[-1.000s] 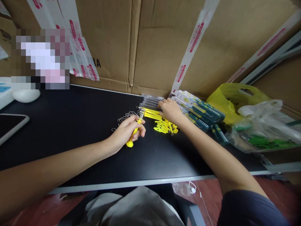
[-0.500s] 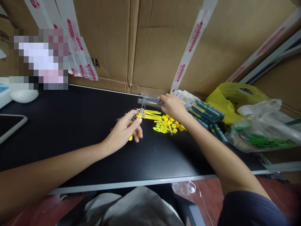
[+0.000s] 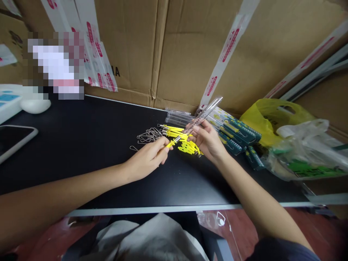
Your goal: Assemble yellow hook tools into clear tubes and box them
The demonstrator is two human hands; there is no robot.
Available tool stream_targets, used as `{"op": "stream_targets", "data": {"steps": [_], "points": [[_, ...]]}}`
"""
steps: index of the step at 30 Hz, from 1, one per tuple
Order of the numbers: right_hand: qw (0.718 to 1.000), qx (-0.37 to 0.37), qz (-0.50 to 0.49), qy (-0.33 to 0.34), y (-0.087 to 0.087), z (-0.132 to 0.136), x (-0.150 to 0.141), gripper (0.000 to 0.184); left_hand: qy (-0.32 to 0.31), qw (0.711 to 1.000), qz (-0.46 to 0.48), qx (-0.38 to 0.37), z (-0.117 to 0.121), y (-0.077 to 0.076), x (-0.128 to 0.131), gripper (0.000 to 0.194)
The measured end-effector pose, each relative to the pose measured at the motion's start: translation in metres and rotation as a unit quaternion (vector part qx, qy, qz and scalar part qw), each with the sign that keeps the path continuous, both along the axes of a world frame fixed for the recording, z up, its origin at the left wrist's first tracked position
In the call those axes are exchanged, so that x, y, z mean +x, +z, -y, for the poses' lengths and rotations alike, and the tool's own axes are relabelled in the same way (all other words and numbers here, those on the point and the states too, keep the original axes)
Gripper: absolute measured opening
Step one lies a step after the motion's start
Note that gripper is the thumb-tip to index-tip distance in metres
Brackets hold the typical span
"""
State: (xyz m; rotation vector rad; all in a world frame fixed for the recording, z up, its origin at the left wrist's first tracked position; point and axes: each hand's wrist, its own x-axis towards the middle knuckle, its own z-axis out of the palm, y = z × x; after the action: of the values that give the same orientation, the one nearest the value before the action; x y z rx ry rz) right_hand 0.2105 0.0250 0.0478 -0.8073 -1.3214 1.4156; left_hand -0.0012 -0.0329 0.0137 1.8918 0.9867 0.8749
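The left hand (image 3: 148,158) pinches a yellow stick (image 3: 172,143) low over the table (image 3: 89,145); the right hand (image 3: 208,139) grips a clear tube (image 3: 205,112), tilted. Misaligned, the stick could miss, dropping among the yellow pieces (image 3: 187,146)

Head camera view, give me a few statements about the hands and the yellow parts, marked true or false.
1. The right hand holds a clear tube. True.
2. The left hand is empty. False: it pinches a yellow piece.
3. The yellow parts lie on a black table. True.
4. The wire clips lie inside the yellow bag. False: they lie on the table.
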Motion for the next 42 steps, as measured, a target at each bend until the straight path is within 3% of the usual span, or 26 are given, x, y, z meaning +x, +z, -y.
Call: {"op": "stream_targets", "data": {"steps": [5, 15, 27, 32, 42], "points": [[0.999, 0.013, -0.005, 0.039, -0.001, 0.005, 0.000, 0.034, 0.000, 1.000, -0.026, -0.002, 0.000, 0.001, 0.000, 0.018], [0.999, 0.037, 0.020, 0.033, -0.001, 0.009, 0.001, 0.033, 0.003, 1.000, -0.025, -0.005, 0.002, 0.002, 0.001, 0.018], [0.995, 0.065, 0.038, 0.066, -0.004, 0.014, -0.004, 0.032, -0.004, 0.997, 0.012, -0.073, 0.004, 0.003, 0.001, 0.028], [0.987, 0.090, 0.065, 0.116, -0.006, 0.022, -0.009, 0.030, 0.008, 0.999, 0.016, -0.032, 0.006, 0.007, 0.002, 0.020], [0.979, 0.112, 0.095, 0.139, -0.006, 0.029, -0.013, 0.029, -0.007, 0.997, 0.054, -0.053, 0.006, 0.005, 0.002, 0.015]]}}
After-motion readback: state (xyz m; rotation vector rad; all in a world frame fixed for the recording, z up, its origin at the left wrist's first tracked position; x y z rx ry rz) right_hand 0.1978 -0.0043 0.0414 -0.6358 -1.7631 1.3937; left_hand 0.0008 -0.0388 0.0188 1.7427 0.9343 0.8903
